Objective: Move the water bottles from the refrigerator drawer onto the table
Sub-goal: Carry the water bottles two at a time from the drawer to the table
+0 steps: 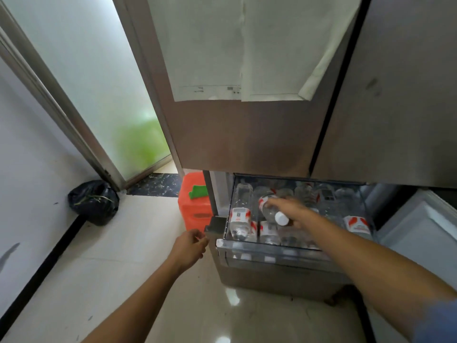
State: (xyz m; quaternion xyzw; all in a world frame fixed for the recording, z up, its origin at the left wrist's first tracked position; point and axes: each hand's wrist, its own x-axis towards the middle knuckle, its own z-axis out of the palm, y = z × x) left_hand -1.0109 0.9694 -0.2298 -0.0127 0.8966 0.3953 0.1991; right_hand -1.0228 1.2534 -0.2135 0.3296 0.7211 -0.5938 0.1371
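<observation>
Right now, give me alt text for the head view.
The right hand grips a water bottle over the open refrigerator drawer full of bottles. The left hand is loosely curled near the drawer's corner, holding nothing.

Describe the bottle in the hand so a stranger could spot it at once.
Under the fridge doors, a drawer stands open, packed with clear bottles. One bottle is tilted above the rest, white cap toward the camera. It alone is gripped by the right hand.

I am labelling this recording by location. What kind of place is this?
Probably a kitchen corner in a home or small office: a tall refrigerator, its bottom drawer open and full of water bottles, and a black rubbish bag beside a frosted glass door.
</observation>
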